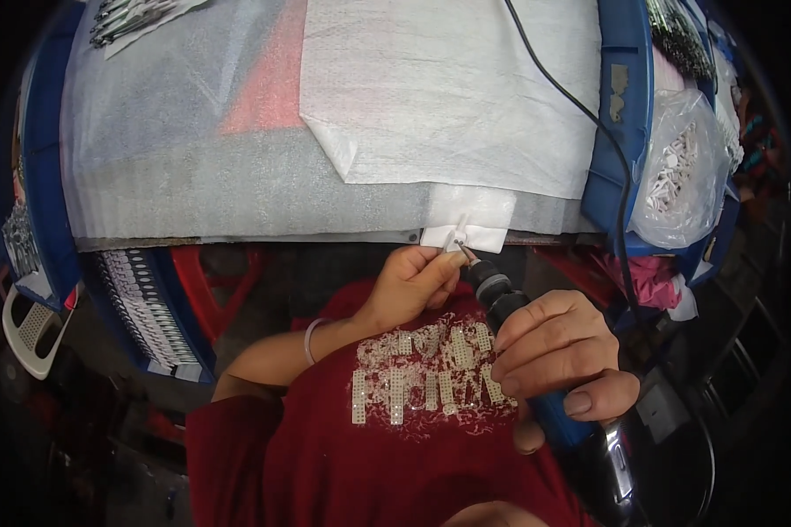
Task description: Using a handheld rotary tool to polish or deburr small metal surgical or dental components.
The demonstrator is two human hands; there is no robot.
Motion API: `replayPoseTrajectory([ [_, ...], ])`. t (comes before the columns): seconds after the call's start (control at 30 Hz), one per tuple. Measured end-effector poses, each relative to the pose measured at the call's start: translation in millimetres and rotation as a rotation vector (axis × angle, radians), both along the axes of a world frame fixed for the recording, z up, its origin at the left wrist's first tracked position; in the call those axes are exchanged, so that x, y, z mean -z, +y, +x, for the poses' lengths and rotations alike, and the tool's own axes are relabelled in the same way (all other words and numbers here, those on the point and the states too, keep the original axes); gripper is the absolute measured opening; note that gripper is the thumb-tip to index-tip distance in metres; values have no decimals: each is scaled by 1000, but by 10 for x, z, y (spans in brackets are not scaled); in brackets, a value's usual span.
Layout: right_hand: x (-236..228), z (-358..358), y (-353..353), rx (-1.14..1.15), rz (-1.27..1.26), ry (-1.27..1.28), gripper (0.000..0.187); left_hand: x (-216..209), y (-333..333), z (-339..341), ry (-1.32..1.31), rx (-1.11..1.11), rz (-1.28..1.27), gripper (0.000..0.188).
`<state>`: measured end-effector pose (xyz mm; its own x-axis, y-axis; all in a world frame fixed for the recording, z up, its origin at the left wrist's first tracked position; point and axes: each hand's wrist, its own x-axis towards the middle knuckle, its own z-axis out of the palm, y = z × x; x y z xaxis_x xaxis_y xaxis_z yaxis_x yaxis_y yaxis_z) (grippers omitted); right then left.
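Power tool (498, 297) in right hand (567, 350) points toward left hand's (416, 285) white piece (460, 233).

Cannot discern the tiny white part (453, 242) clearly. Cannot see the tool (498, 297) whole beneath the right hand (567, 351).

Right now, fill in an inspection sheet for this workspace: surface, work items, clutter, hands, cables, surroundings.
Surface: grey foam sheet, partly under a white woven sheet with one corner folded.
Work items: small pale piece over a white pad at the table edge; handheld tool, tip at the piece, contact too small to confirm.
Clutter: bundle of thin metallic items, upper left.
Hands: left hand pinches the piece; right hand grips the tool.
Cables: black cable hangs at right.
Surroundings: clear bag of small white parts, right; white plastic seat, left.
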<state>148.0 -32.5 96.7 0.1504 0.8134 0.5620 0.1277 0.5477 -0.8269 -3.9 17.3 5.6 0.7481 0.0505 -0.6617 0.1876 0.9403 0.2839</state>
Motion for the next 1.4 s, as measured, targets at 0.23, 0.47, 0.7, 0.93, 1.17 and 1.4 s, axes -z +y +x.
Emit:
replayPoseTrajectory([
  [0.23, -49, -83, 60, 13, -25, 128, 39, 37, -24, -21, -44, -23, -59, 20],
  [0.47, -90, -34, 124, -83, -132, -44, 40, 48, -75, -24, 38, -26, 68, 24],
  [0.7, -53, -66, 193, -53, -112, -23, 39, 25, -64, -11, 56, -3, 185, 29],
  [0.93, -58, -77, 210, -56, -100, -32, 38, -49, -48, 16, 103, -36, 181, 32],
  [1.17, -131, -31, 157, -103, -116, -56, 41, 38, -101, -15, 32, -36, 210, 29],
  [1.4, -77, -3, 55, -42, -44, -38, 45, 19, -65, 0, 17, -25, 145, 24],
])
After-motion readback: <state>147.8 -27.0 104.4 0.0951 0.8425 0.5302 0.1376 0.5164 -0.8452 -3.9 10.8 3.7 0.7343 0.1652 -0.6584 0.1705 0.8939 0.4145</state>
